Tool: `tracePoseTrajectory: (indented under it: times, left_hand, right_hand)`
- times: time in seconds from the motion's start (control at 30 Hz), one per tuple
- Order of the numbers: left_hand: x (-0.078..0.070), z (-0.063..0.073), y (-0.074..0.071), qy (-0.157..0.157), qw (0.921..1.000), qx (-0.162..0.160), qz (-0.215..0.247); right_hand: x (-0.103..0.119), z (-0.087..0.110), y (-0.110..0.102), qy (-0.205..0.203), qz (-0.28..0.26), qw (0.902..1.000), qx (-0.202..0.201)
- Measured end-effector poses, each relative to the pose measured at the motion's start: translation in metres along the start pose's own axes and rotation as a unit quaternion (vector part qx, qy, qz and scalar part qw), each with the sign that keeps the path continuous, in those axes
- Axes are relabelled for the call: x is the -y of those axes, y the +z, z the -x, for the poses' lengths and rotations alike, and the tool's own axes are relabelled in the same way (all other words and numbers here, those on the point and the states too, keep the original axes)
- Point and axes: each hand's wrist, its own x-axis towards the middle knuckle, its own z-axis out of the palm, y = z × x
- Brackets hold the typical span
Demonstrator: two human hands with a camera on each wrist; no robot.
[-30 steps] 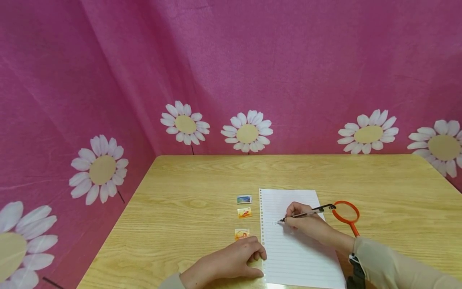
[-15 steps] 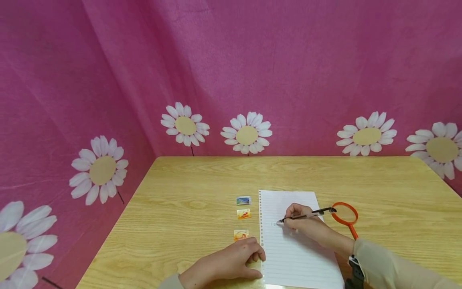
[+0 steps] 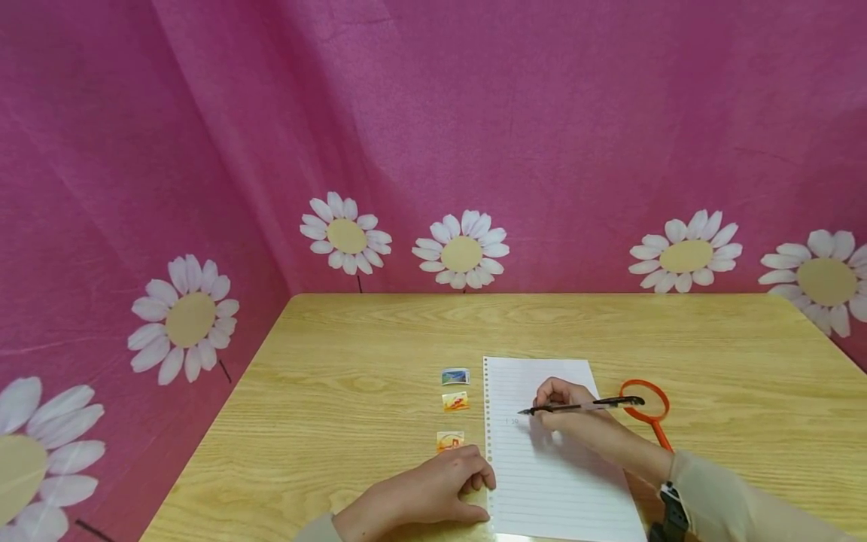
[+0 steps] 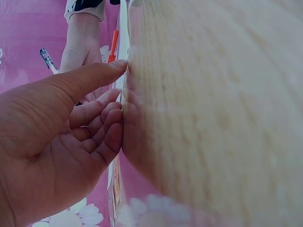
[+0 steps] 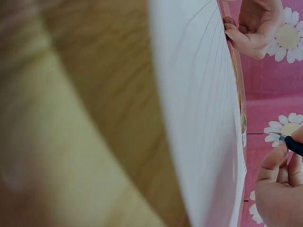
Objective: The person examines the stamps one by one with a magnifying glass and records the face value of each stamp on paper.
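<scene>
Pen (image 3: 582, 406) lengthwise left-right, tip leftward over paper (image 3: 555, 482).

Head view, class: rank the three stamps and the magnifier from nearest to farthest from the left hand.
1. Orange stamp, just beyond the left hand.
2. Red stamp, farther up the column.
3. Blue stamp, top of the column.
4. Magnifier, right of the paper.

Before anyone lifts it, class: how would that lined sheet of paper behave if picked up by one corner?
The lined sheet looks like one thin loose leaf, so it would probably droop. It likely slides easily on the smooth wooden table; the left hand rests at its edge, perhaps steadying it while the right hand writes with the pen.
</scene>
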Motion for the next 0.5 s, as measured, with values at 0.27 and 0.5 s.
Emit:
tracePoseTrajectory:
  times: [0.27,0.5]
  left_hand:
    - [-0.0004,0.0003,0.0005,0.002,1.0,-0.004,0.0]
    - [-0.0021,0.0002,-0.0004,-0.008,1.0,-0.001,0.002]
  right_hand:
    - [0.002,0.0026,-0.0027,0.018,-0.008,0.9997,-0.013]
    - [0.0052,0.0081,-0.0093,0.044,-0.003,0.999,-0.005]
